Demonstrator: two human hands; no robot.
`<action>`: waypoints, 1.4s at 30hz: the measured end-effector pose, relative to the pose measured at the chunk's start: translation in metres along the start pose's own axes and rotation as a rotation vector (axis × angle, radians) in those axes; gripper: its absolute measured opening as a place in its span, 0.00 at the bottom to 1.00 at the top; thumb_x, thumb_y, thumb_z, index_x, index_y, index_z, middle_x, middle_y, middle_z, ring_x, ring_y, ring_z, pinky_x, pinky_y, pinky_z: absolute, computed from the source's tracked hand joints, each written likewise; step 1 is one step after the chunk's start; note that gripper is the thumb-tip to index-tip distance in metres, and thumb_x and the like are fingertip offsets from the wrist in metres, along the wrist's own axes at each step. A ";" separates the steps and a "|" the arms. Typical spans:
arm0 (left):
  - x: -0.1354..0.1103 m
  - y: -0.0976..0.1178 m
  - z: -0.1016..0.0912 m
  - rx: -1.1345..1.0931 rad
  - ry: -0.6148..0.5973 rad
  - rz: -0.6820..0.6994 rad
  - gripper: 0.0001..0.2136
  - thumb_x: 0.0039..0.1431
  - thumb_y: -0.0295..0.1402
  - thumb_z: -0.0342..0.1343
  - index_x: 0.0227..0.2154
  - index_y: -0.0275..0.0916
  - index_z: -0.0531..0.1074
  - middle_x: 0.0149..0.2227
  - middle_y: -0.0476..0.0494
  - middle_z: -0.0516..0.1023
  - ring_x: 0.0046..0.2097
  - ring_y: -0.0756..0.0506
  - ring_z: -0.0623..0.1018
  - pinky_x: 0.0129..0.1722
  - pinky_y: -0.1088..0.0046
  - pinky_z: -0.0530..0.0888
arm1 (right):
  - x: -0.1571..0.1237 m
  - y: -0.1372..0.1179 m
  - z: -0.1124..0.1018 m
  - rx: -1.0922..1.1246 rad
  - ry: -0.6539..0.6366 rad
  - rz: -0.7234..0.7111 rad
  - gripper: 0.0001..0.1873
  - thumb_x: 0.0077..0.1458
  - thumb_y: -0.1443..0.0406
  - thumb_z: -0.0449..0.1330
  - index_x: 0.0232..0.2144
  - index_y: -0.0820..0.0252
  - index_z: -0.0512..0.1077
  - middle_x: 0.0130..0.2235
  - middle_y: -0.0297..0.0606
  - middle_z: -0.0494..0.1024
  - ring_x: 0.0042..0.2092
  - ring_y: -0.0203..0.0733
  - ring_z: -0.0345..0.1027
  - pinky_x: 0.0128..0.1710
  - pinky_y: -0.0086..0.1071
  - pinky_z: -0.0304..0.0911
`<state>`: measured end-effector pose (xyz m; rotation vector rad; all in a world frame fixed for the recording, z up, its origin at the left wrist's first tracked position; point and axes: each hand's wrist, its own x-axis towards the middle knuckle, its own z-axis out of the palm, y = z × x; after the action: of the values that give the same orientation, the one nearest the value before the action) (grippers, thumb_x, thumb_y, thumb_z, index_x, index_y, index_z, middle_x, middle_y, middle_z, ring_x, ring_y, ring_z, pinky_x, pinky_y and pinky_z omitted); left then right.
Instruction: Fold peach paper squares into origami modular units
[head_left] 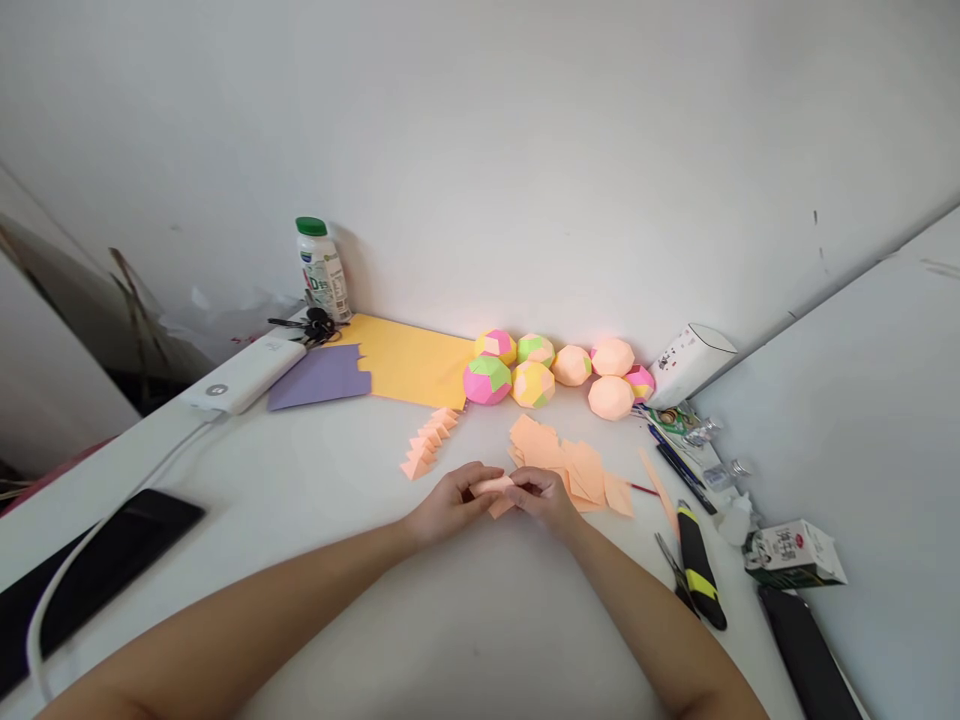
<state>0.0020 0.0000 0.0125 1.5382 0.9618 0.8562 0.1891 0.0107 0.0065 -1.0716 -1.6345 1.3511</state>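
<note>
Both of my hands meet over the white table [480, 620] and pinch one small peach paper piece [496, 487] between them. My left hand [448, 504] grips its left end with curled fingers. My right hand [546, 497] holds its right end, fingers closed. Just behind my right hand lies a loose pile of flat peach paper squares [570, 460]. A row of folded peach paper units [429, 440] lies behind my left hand.
Several paper balls [555, 370] line the wall, beside yellow paper [409, 360] and purple paper [321, 376]. A power bank [244, 375], keys [315, 325] and a bottle [321, 268] stand at the left. Scissors [694, 565], pens [679, 465], a milk carton [793, 553] and a white box [690, 362] sit right. A phone [90, 575] lies front left.
</note>
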 end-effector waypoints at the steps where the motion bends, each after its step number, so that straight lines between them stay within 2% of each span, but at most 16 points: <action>1: 0.000 0.001 0.000 0.002 -0.003 -0.001 0.13 0.55 0.40 0.51 0.41 0.42 0.72 0.35 0.45 0.71 0.37 0.45 0.72 0.34 0.72 0.69 | 0.000 0.001 0.000 0.022 0.008 0.011 0.10 0.48 0.59 0.61 0.25 0.60 0.72 0.23 0.32 0.67 0.25 0.34 0.59 0.24 0.28 0.56; 5: 0.000 0.003 0.000 0.014 -0.016 0.007 0.14 0.56 0.42 0.49 0.39 0.41 0.73 0.35 0.44 0.73 0.36 0.45 0.72 0.34 0.72 0.69 | 0.000 0.005 0.001 0.102 0.053 0.049 0.08 0.46 0.60 0.63 0.25 0.60 0.71 0.22 0.30 0.67 0.24 0.33 0.61 0.24 0.28 0.60; 13: 0.000 -0.001 0.000 0.096 -0.009 0.056 0.14 0.57 0.42 0.48 0.33 0.39 0.74 0.27 0.47 0.70 0.30 0.48 0.70 0.29 0.74 0.67 | 0.001 0.006 0.001 0.149 0.077 0.042 0.10 0.44 0.62 0.65 0.27 0.60 0.69 0.25 0.30 0.67 0.25 0.32 0.62 0.24 0.27 0.64; 19: 0.000 -0.003 0.000 0.136 -0.019 0.058 0.15 0.58 0.43 0.47 0.32 0.38 0.74 0.26 0.48 0.69 0.29 0.50 0.69 0.27 0.76 0.67 | 0.001 0.008 0.001 0.137 0.066 0.028 0.08 0.45 0.62 0.65 0.26 0.60 0.71 0.23 0.30 0.67 0.24 0.32 0.60 0.24 0.26 0.61; 21: -0.001 -0.001 0.000 0.134 -0.022 0.056 0.15 0.58 0.42 0.47 0.33 0.38 0.74 0.27 0.47 0.70 0.29 0.49 0.70 0.29 0.75 0.68 | 0.002 0.009 0.000 0.135 0.068 0.026 0.08 0.45 0.62 0.65 0.25 0.60 0.71 0.22 0.30 0.67 0.24 0.31 0.60 0.23 0.25 0.59; 26: -0.001 0.005 -0.001 0.021 -0.075 0.132 0.15 0.60 0.39 0.45 0.43 0.41 0.73 0.41 0.43 0.75 0.41 0.46 0.74 0.39 0.72 0.70 | 0.001 0.007 0.000 0.124 0.054 0.023 0.08 0.45 0.62 0.64 0.25 0.60 0.71 0.22 0.30 0.68 0.24 0.32 0.59 0.23 0.26 0.58; 33: -0.002 0.005 0.000 0.075 -0.030 0.148 0.15 0.61 0.40 0.46 0.40 0.40 0.75 0.33 0.45 0.76 0.35 0.47 0.74 0.33 0.74 0.70 | 0.001 0.008 0.001 0.101 0.088 0.029 0.08 0.45 0.63 0.65 0.24 0.61 0.71 0.22 0.30 0.68 0.24 0.32 0.60 0.24 0.26 0.60; 42: -0.001 0.005 0.000 0.062 -0.030 0.146 0.15 0.61 0.39 0.46 0.40 0.41 0.75 0.33 0.45 0.76 0.36 0.48 0.74 0.34 0.74 0.70 | 0.001 0.009 0.001 0.099 0.094 0.017 0.07 0.45 0.63 0.64 0.25 0.61 0.71 0.22 0.30 0.68 0.24 0.32 0.61 0.24 0.27 0.61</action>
<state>0.0024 -0.0012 0.0170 1.6861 0.8694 0.9096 0.1888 0.0117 -0.0028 -1.0763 -1.4779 1.3577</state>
